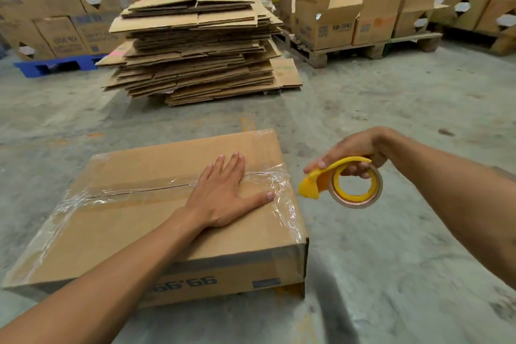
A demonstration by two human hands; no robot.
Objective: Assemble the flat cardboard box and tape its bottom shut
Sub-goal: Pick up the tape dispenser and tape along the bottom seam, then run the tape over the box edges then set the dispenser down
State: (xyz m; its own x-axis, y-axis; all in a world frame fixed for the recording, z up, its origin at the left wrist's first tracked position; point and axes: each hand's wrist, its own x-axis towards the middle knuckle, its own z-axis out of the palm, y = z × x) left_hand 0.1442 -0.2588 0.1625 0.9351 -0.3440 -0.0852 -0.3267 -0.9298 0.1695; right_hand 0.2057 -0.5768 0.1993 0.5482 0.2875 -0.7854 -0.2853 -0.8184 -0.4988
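An assembled brown cardboard box [117,220] lies on the concrete floor with its flaps facing up. Clear tape [134,190] runs along the centre seam and down over the left and right edges, wrinkled at the right end. My left hand [226,193] lies flat, fingers spread, on the taped seam near the box's right end. My right hand [354,151] hovers to the right of the box, gripping a yellow tape dispenser [335,184] that carries a roll of clear tape. The dispenser does not touch the box.
A tall stack of flattened cardboard boxes [195,45] stands on the floor straight ahead. Behind it are stacked printed cartons, a blue pallet [50,65] at the left and a wooden pallet [363,49] with open boxes at the right. Bare concrete [391,260] surrounds the box.
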